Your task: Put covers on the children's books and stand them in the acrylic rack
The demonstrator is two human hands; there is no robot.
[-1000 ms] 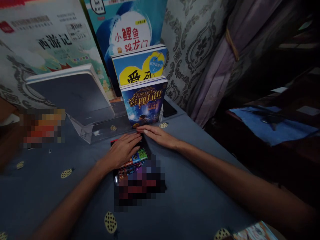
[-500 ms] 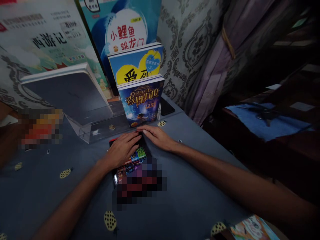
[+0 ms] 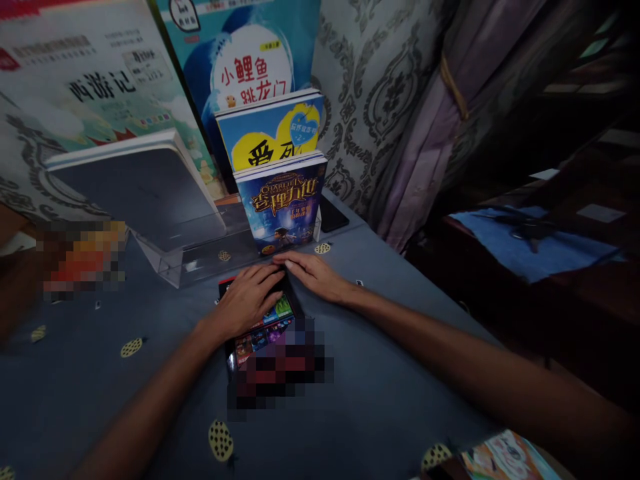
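Note:
My left hand (image 3: 249, 299) lies palm down across the upper part of a dark book with small colourful pictures (image 3: 267, 333), its fingers stretched out. The book lies flat on the table, and its lower part is blurred by pixelation. Stretched out too, my right hand (image 3: 315, 275) rests at the book's top right corner, its fingertips close to those of my left hand. Just beyond them stands a blue book with gold lettering (image 3: 283, 210). Neither hand is wrapped around anything.
A clear acrylic stand (image 3: 187, 260) holds several upright books, among them a blue and yellow book (image 3: 245, 140) and a grey-covered book (image 3: 135, 193). A dark flat object (image 3: 333, 215) lies behind them. The blue tablecloth (image 3: 400, 373) has pineapple prints. A purple curtain (image 3: 425, 153) hangs at right.
The left hand has shifted very slightly on the book. The right hand stays in place, and the view has tilted a little.

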